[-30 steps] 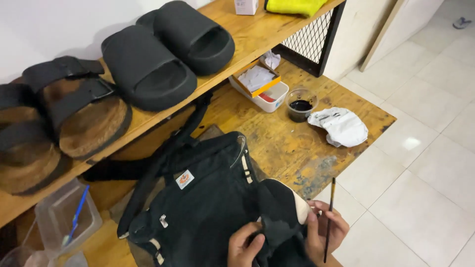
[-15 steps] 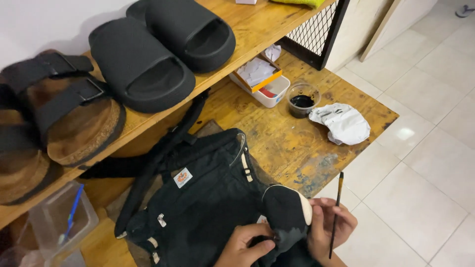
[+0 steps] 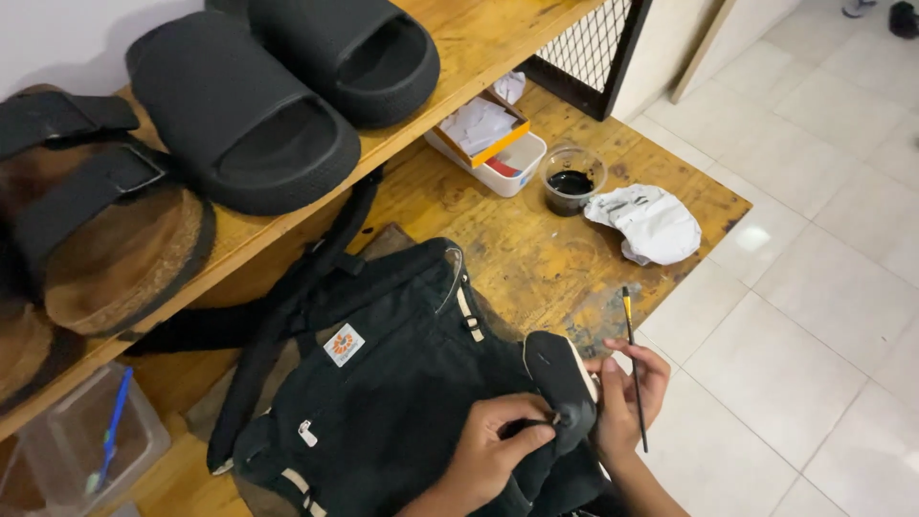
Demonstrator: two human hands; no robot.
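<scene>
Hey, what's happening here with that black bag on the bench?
A person has a black bag on a wooden bench. The left hand pinches a padded flap of the bag, while the right hand steadies it and holds a thin paintbrush. A cup of dark liquid and a crumpled white cloth sit further back.

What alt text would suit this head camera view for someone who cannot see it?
Two hands work on a black backpack: the left hand pinches a padded flap, the right hand holds a thin paintbrush. Black slides rest on a wooden shelf.
</scene>
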